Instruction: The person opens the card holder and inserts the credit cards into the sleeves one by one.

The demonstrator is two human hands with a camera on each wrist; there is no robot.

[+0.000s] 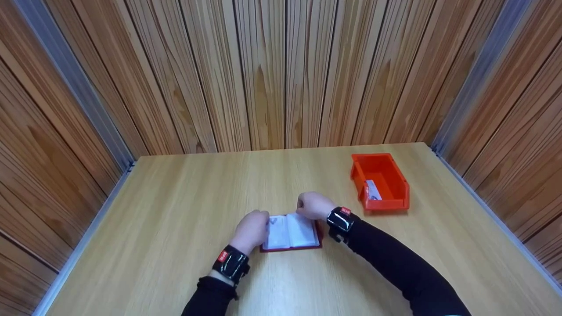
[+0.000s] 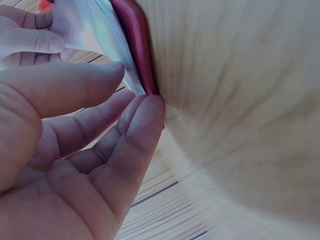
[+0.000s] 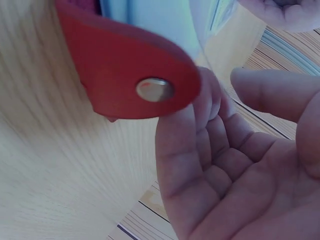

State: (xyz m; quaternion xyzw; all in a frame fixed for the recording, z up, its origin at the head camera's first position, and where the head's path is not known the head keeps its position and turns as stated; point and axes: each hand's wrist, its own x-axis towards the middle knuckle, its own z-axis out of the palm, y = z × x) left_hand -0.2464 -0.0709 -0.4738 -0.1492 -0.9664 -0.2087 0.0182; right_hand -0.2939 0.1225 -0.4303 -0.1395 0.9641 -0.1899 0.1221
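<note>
A small red card holder (image 1: 291, 249) with clear plastic sleeves lies spread open on the table. At its left edge, my left hand (image 1: 252, 229) holds it, fingertips against the red cover (image 2: 141, 45) and thumb over the sleeve side. My right hand (image 1: 314, 205) is at the top right corner, its fingers curled. In the right wrist view, a clear sleeve edge (image 3: 202, 37) runs between the right thumb and fingers, beside the red strap (image 3: 120, 70) with its metal snap (image 3: 155, 90). A faint print shows on the left sleeve.
An orange bin (image 1: 386, 204) stands at the back right of the wooden table (image 1: 189, 193), a printed white card (image 1: 373, 190) inside it. Wood-panelled walls (image 1: 263, 79) enclose the back and both sides.
</note>
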